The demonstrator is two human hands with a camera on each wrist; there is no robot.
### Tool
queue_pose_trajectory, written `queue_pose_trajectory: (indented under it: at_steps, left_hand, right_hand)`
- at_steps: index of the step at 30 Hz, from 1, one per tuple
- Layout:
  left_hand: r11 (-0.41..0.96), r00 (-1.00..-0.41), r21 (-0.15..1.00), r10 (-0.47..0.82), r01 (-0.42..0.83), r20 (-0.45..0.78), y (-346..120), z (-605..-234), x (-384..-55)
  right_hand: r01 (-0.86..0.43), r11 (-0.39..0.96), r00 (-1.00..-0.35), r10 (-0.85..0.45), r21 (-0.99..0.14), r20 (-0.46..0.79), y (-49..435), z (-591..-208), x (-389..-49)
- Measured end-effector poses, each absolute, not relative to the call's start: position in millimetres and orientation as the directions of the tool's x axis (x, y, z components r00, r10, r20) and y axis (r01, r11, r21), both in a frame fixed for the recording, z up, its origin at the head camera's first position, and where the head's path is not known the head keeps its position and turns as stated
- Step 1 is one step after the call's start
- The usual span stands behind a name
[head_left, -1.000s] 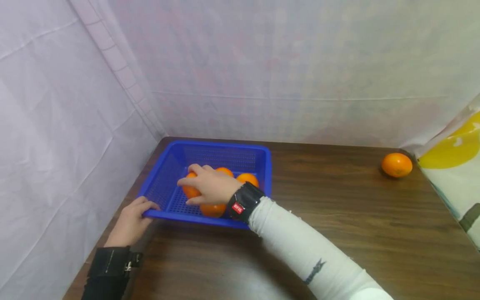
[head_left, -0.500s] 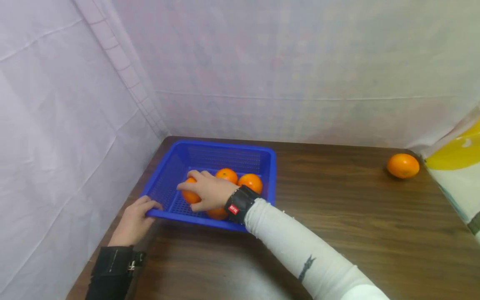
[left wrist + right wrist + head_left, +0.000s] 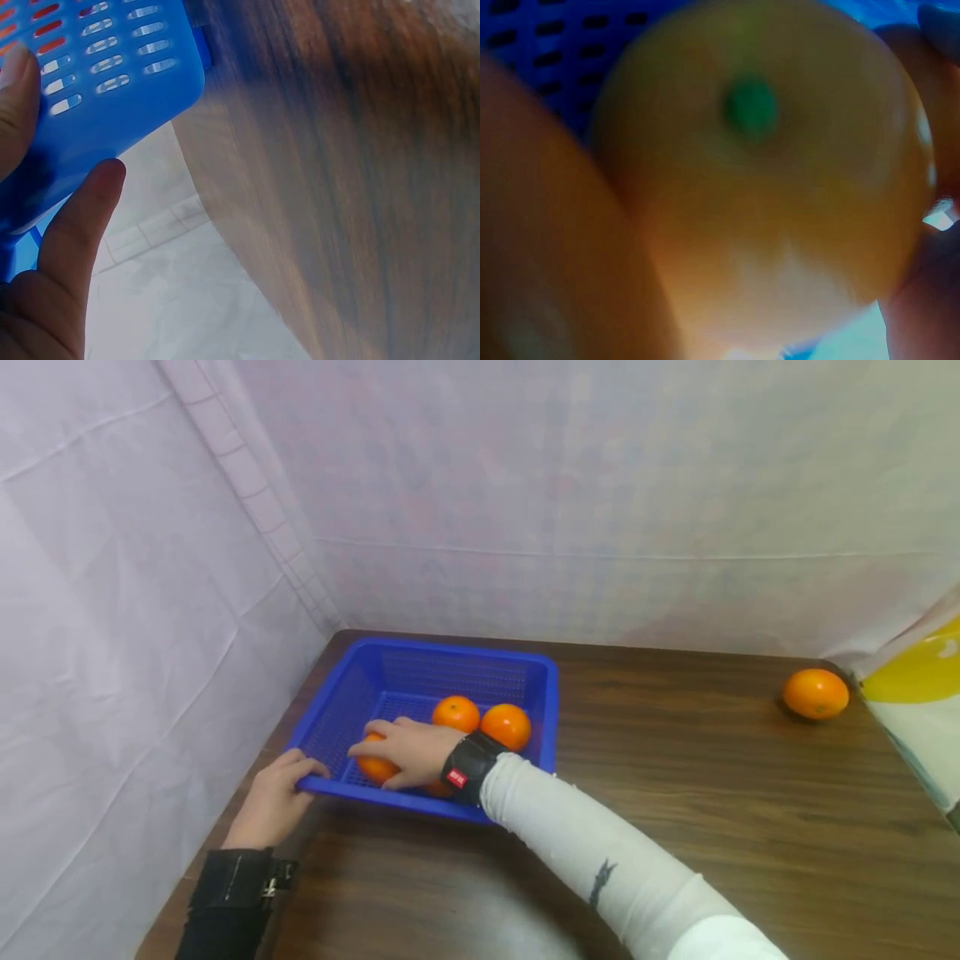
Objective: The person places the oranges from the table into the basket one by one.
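A blue perforated plastic basket (image 3: 551, 718) stands toward the left of the table. My left hand (image 3: 273, 797) grips its near-left corner; in the left wrist view the thumb and a finger (image 3: 86, 217) lie at the basket wall. Inside the basket, my right hand (image 3: 416, 750) holds an orange (image 3: 375, 768) near the front left, fingers curled over it. Two more oranges, a left one (image 3: 456, 714) and a right one (image 3: 507, 727), lie behind the wrist. Another orange (image 3: 437, 788) is mostly hidden beneath the hand. A close, blurred orange (image 3: 780, 187) fills the right wrist view.
A lone orange (image 3: 816, 694) lies at the far right of the brown wooden table (image 3: 660, 718). White cloth (image 3: 562, 510) hangs behind the table and along the left. A yellow-patterned cloth (image 3: 911, 677) borders the right edge.
My right hand has moved down toward the basket's near side with the orange, uncovering more of the two oranges behind it. The left hand keeps its grip on the corner. The head view has shifted slightly.
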State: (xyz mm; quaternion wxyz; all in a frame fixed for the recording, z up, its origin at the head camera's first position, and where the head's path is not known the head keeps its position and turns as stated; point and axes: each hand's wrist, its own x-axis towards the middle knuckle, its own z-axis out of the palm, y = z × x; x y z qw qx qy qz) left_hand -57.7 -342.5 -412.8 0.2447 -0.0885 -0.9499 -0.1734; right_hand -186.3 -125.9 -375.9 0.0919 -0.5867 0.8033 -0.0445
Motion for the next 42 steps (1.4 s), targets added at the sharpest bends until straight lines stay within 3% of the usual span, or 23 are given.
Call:
queue_pose_trajectory:
  at_steps: [15, 33, 42]
  left_hand:
    - [0.928, -0.858, 0.275, 0.082, 0.251, 0.507, -342.4, -414.0, -57.6]
    - [0.926, -0.875, 0.292, 0.077, 0.241, 0.478, -343.4, -411.1, -58.0]
    - [0.928, -0.903, 0.316, 0.049, 0.199, 0.426, -343.1, -409.9, -58.8]
  right_hand:
    - [-0.951, 0.243, -0.212, -0.963, -0.192, -0.168, -129.4, -378.9, -188.8]
    - [-0.941, 0.292, -0.271, -0.953, -0.172, -0.137, -119.0, -357.1, -182.3]
    - [-0.906, 0.364, -0.347, -0.931, -0.215, -0.113, -110.6, -346.8, -185.7]
